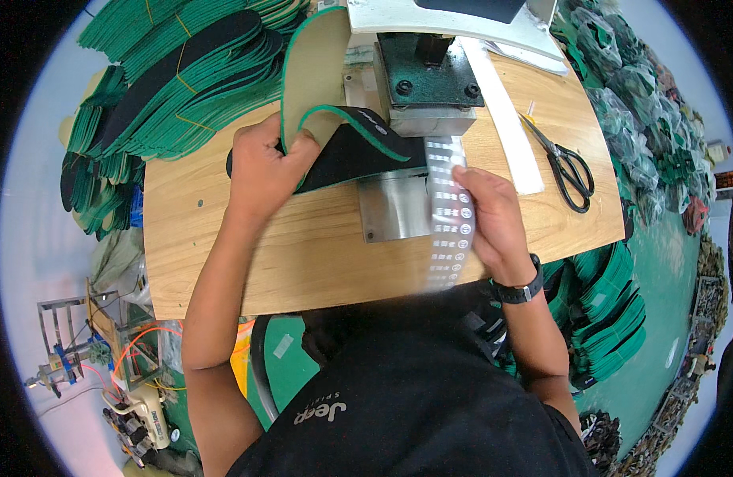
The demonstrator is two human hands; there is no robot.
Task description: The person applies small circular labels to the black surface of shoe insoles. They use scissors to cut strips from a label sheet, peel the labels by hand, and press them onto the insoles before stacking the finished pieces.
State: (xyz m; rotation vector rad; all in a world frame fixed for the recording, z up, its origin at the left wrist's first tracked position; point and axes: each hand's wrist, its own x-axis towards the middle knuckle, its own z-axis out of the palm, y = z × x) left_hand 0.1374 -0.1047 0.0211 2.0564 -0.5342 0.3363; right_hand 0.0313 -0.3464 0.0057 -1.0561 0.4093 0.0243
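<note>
My left hand [263, 167] grips a pair of shoe insoles: a black-topped one with a green edge [354, 147] lying across the metal plate [394, 211] of the press, and a tan-bottomed one [315, 63] curling upward. My right hand [494, 222] pinches a long strip of small printed labels [446, 211] that hangs down over the plate toward the table's near edge. The press head [426, 75] sits just behind both hands.
Stacks of green and black insoles [184, 71] fill the table's far left. Black scissors [569, 163] and a white strip [506, 119] lie on the wooden table [303, 254] at right. More bagged insoles [621, 87] pile up beyond the right edge.
</note>
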